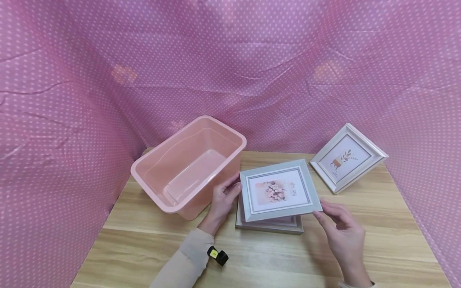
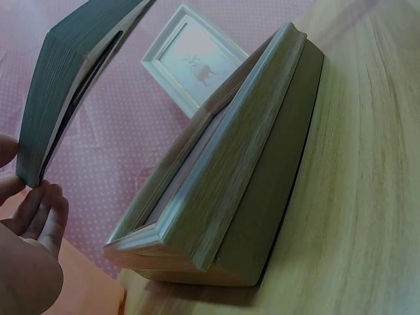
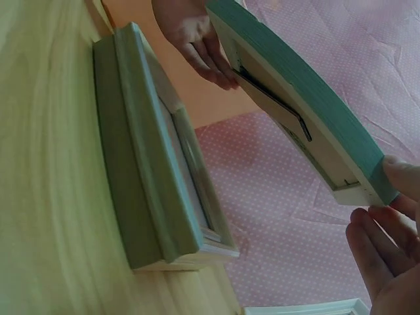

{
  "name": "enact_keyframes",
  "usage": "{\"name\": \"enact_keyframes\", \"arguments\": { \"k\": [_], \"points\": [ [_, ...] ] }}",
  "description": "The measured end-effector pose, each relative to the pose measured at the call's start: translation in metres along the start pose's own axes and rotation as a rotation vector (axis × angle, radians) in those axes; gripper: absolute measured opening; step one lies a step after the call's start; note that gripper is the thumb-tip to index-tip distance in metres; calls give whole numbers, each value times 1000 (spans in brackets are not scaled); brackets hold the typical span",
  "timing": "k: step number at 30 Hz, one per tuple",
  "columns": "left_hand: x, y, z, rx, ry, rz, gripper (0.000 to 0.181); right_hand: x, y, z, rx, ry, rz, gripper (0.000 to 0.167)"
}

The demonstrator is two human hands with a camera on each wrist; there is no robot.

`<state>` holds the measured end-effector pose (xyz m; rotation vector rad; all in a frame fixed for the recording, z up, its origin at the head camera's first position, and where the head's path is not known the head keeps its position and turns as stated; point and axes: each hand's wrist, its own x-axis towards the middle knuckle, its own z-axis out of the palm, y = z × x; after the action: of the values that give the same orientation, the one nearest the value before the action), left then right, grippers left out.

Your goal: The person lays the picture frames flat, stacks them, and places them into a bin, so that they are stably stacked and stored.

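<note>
A pale blue-green picture frame [image 1: 281, 190] with a pink flower print is held up by both hands, tilted above the table. My left hand [image 1: 222, 202] pinches its left edge between thumb and fingers. At its lower right corner my right hand [image 1: 343, 232] grips with thumb and fingers. The right wrist view shows the back of the raised frame [image 3: 295, 105], with its stand. Below it lies another picture frame [image 1: 270, 228], or a small stack of them, mostly covered in the head view. In the left wrist view this lower frame [image 2: 230, 177] sits flat on the wood, apart from the raised one.
A pink plastic bin [image 1: 187, 172] stands at the back left, nothing visible inside. A white picture frame [image 1: 345, 158] with a plant print leans upright at the back right. Pink dotted cloth [image 1: 230, 72] hangs around the wooden table [image 1: 144, 240].
</note>
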<state>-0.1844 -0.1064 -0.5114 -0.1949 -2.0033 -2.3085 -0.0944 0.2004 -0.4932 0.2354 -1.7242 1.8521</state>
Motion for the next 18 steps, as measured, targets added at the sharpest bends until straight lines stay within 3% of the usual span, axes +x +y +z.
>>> {"name": "enact_keyframes", "arguments": {
  "k": [10,18],
  "points": [
    [1,-2,-4,54,-31,-29,51,-10,3,1,-148,36,111,28],
    [1,-5,-5,109,-50,-43,52,-17,8,4,-92,53,110,28]
  ]
}}
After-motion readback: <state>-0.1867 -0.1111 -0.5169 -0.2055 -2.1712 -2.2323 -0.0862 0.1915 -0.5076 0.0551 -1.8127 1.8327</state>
